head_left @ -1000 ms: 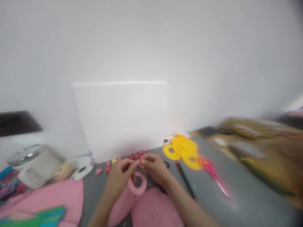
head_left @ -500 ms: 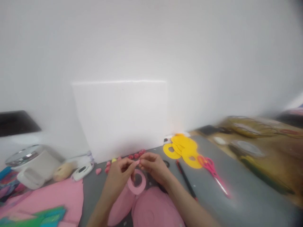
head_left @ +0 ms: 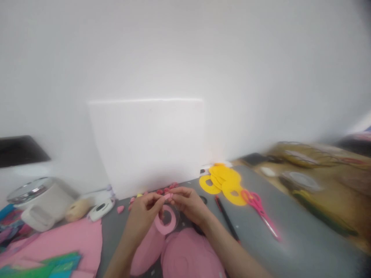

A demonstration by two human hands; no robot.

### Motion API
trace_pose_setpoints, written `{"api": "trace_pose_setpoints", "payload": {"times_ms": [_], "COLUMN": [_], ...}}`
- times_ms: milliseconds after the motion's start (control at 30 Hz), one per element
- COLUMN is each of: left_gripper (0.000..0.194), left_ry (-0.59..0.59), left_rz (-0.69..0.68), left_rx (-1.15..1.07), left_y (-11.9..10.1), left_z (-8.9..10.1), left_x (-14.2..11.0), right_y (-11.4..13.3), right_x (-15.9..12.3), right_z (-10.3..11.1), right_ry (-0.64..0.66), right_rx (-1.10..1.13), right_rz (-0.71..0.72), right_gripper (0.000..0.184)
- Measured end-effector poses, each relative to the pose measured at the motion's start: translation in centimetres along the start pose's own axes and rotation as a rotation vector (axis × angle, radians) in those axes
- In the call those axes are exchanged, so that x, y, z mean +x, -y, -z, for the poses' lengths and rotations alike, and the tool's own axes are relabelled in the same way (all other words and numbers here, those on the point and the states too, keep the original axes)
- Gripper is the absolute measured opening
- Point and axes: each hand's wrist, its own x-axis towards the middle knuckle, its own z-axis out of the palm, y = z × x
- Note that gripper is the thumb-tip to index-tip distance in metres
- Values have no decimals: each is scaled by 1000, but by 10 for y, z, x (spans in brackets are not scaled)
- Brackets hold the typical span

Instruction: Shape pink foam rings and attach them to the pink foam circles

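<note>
on our grey surface point(head_left: 261, 247) we see yellow cutouts point(head_left: 224, 177) far right, pink scissors point(head_left: 261, 210) and a dark pen point(head_left: 227, 217) right, pink pieces point(head_left: 188, 256) near.

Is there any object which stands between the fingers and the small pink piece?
Nothing visible does: left hand and right hand both pinch the small pink piece directly; the pink ring shows lower in the view.

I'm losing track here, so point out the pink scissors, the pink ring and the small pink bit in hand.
Pink scissors point(head_left: 261, 211), head view: handle, near the blades.
Pink ring point(head_left: 165, 230), head view: lower part of its band.
Small pink bit point(head_left: 168, 197), head view: middle, between the fingertips.
</note>
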Motion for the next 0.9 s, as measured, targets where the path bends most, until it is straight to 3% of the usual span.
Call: {"api": "trace_pose_setpoints", "payload": {"times_ms": [900], "left_gripper": [33], "left_ry": [-3], "left_rz": [-18], "left_rx": [33], "left_y": [5], "left_z": [2], "left_x": [-1], "right_y": [0], "right_x": [1], "right_z": [2], "right_ry": [-39], "right_rx": [9], "right_rz": [-1], "right_gripper": [20]}}
